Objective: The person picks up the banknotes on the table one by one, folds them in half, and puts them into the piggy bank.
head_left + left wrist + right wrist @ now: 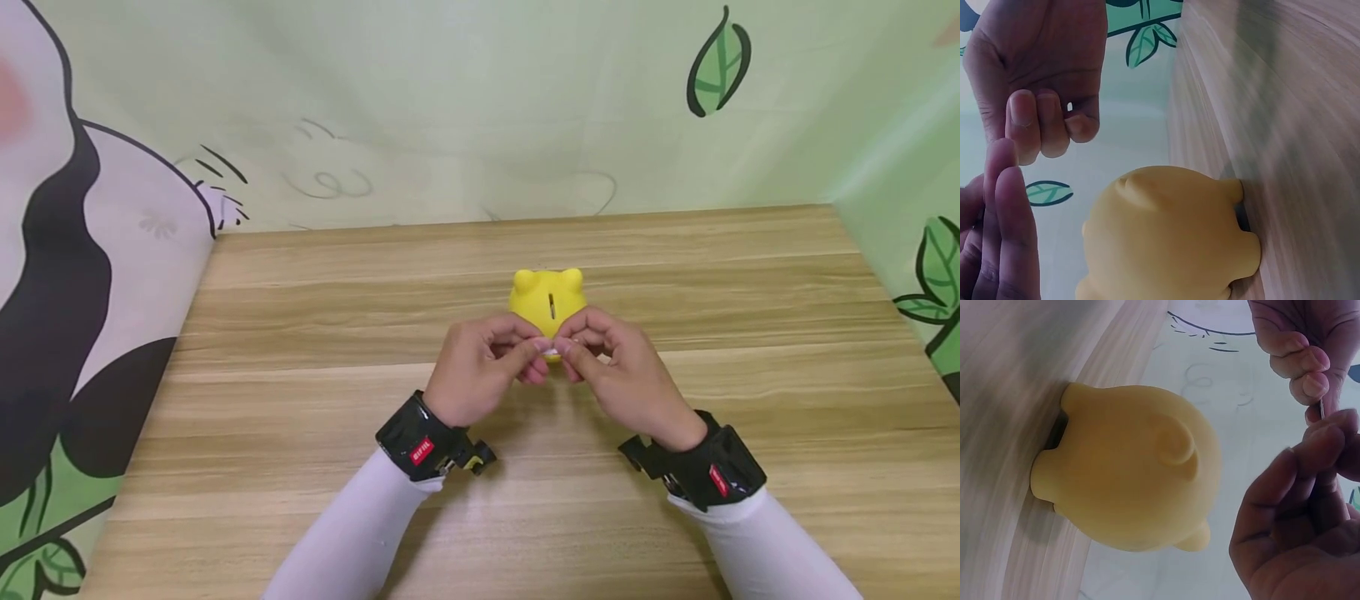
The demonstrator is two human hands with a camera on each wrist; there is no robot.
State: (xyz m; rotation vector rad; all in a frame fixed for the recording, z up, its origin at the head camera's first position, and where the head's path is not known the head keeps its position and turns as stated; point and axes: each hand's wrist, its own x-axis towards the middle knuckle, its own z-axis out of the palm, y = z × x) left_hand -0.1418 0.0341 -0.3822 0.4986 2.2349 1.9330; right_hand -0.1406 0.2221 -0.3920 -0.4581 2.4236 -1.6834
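A yellow piggy bank (pixel 549 292) stands on its feet, its dark coin slot on top and its curled tail toward the hands in the right wrist view. My left hand (pixel 480 362) and right hand (pixel 630 375) meet over its near side. Between thumbs and fingertips both pinch a small, thin white piece (pixel 551 351), mostly hidden by the fingers. Only its narrow edge (pixel 1321 409) shows in the right wrist view, so I cannot tell what it is. In the left wrist view the piggy bank (pixel 1160 237) sits below the fingertips.
The wooden table (pixel 300 467) runs back to a pale green backdrop (pixel 450 108) with printed leaves and a black-and-white figure on the left. Black straps with small cameras circle both wrists, above white sleeves (pixel 345 525).
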